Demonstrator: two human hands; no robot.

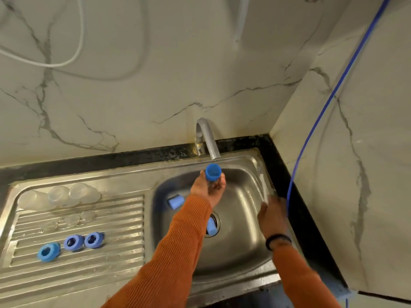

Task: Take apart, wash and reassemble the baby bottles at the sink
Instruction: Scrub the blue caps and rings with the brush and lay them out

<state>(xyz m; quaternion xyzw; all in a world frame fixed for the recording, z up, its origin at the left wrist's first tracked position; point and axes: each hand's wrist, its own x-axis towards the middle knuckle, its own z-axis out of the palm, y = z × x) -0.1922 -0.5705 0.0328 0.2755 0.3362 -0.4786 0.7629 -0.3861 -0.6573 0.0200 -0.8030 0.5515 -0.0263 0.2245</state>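
Observation:
My left hand (205,190) grips a blue bottle cap (213,172), open side up, right under the spout of the tap (208,138). Over the sink's right rim, my right hand (272,213) holds the lower end of a pale, blurred brush (262,183) that points toward the back. Two more blue caps lie in the sink basin (242,245): one (176,202) at the left, the other (210,226) on the drain. On the drainboard (124,221) lie three clear bottles (60,196), three clear teats (71,220) and three blue collar rings (73,242).
A black counter strip (282,172) borders the steel sink at the back and right. Marble wall panels close in behind and on the right. A blue cable (315,127) hangs down the right wall to the counter, close to my right hand.

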